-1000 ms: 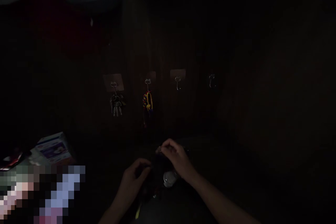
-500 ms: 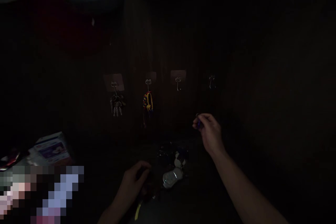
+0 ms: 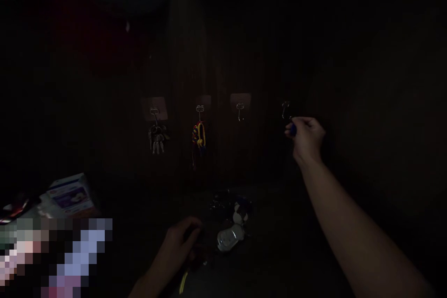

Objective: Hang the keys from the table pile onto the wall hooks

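The scene is very dark. My right hand [image 3: 306,136] is raised to the wall and pinches a small blue thing [image 3: 292,128], just below the rightmost wall hook [image 3: 285,109]. My left hand [image 3: 181,247] rests low on the dark surface, fingers curled on something I cannot make out; a yellow strip [image 3: 183,283] shows beneath it. A pile of keys and key fobs [image 3: 228,223], one pale and shiny, lies on the surface right of my left hand.
A row of hooks is stuck to the dark wall: one holds a bunch of keys [image 3: 157,137], one a yellow, red and blue key ring [image 3: 198,136], one hook [image 3: 240,109] hangs bare. A printed box [image 3: 71,194] lies at the left.
My right hand lifted from the pile of keys and moved up and right to the rightmost hook, carrying the small blue thing. My left hand stayed in place.
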Motion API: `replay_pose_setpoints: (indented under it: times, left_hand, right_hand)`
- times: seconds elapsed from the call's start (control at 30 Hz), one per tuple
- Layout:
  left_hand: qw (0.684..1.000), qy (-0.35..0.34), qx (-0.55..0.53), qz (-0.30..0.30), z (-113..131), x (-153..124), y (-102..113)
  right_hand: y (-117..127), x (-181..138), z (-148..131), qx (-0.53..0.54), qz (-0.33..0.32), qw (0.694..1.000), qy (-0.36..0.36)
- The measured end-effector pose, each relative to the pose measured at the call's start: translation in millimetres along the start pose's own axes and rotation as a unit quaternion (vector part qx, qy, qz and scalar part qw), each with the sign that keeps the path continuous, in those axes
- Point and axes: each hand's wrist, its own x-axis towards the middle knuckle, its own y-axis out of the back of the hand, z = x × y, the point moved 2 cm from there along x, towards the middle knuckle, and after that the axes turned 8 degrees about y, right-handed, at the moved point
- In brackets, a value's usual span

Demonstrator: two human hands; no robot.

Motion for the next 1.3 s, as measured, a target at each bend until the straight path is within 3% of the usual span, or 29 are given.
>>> replay_pose_setpoints:
  times: [0.37, 0.7, 0.97, 1.3]
  left_hand:
    - [1.0, 0.014, -0.009, -0.007, 2, -1, 0]
    - [1.0, -0.018, 0.023, 0.009, 8, -2, 3]
    - [0.999, -0.037, 0.034, 0.017, 8, -2, 2]
    - [0.999, -0.026, 0.023, 0.016, 7, -3, 4]
  right_hand:
    - [-2, 2, 26, -0.046, -0.023, 0.998, -0.028]
    - [13, -22, 56, 0.075, -0.076, 0.988, -0.111]
    - [30, -54, 64, 0.061, -0.139, 0.976, -0.16]
    - [32, -114, 68, -0.009, -0.228, 0.941, -0.25]
